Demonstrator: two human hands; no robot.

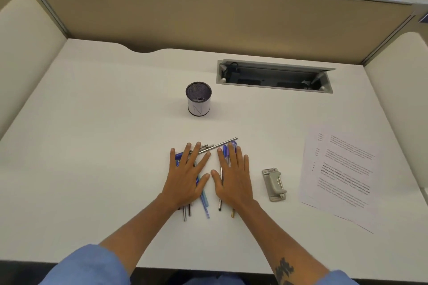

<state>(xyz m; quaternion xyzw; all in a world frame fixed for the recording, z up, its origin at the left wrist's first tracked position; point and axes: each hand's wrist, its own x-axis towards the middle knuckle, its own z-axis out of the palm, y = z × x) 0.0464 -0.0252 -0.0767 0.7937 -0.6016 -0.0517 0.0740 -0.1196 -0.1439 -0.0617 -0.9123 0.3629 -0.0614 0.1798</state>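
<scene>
Several pens lie scattered on the white desk, mostly blue and silver. My left hand lies flat on the left group with fingers spread. My right hand lies flat on the right group, its fingers straight. A long silver pen sticks out diagonally beyond both sets of fingertips. Pen tips poke out below both palms. A mesh pen cup with a white label marked N stands upright behind the hands, apart from them.
A grey hole punch lies right of my right hand. Printed sheets of paper lie at the far right. An open cable tray is set into the desk behind. Partition walls enclose the desk on three sides.
</scene>
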